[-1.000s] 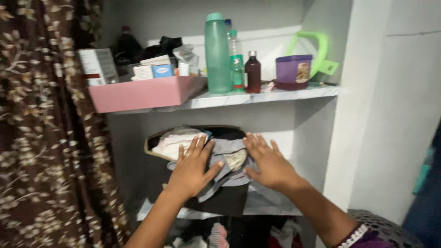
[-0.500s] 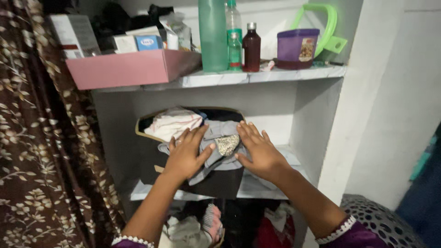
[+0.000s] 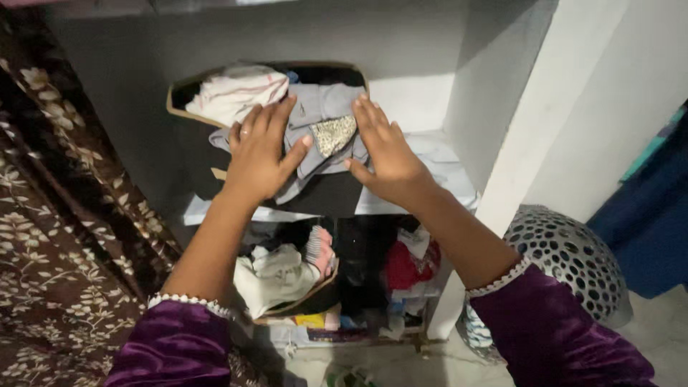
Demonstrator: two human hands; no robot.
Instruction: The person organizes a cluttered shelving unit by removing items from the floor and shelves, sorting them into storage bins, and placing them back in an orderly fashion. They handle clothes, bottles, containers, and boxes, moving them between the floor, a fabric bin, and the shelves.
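Fingers: both sets spread flat, pressing down on the cloth, nothing gripped. L fingers (image 3: 276,118) lie over the grey garment's left part, R fingers (image 3: 369,118) on its right edge.
Left hand (image 3: 259,152): palm down on the grey garment (image 3: 322,107), thumb out toward the middle; ring on one finger.
Right hand (image 3: 387,154): palm down just beside the sequinned patch (image 3: 335,134), thumb tip touching the cloth's lower fold.
Grey garment: lies on top of a clothes pile in a dark box (image 3: 322,193) w/ tan cardboard rim, on the middle shelf (image 3: 437,168). One edge droops over the box front.
Handling (judgement): soft, light, floppy; won't hold shape, prob. slides easily over the cloth below. Patch looks stiffer and scratchy, could snag. Best hold: pinch a folded edge or gather a bunch near the middle w/ both hands; a corner alone would let the rest trail.
White-pink cloth (image 3: 233,93): crumpled in the box's back left, touching the grey garment, just beyond the L fingers.
Shelf below: more heaped clothes, cream garment (image 3: 276,276) at left, red cloth (image 3: 405,269) at right, dark pieces between.
Sleeves: purple velvet w/ pearl-bead cuffs (image 3: 179,347).
Curtain (image 3: 64,244): brown, leaf print, hangs at left of the shelves.
Perforated basket (image 3: 573,258): grey-white, round holes, on the floor right of the white shelf wall (image 3: 530,129).
Blue object (image 3: 648,215): far right; cannot tell what it is.
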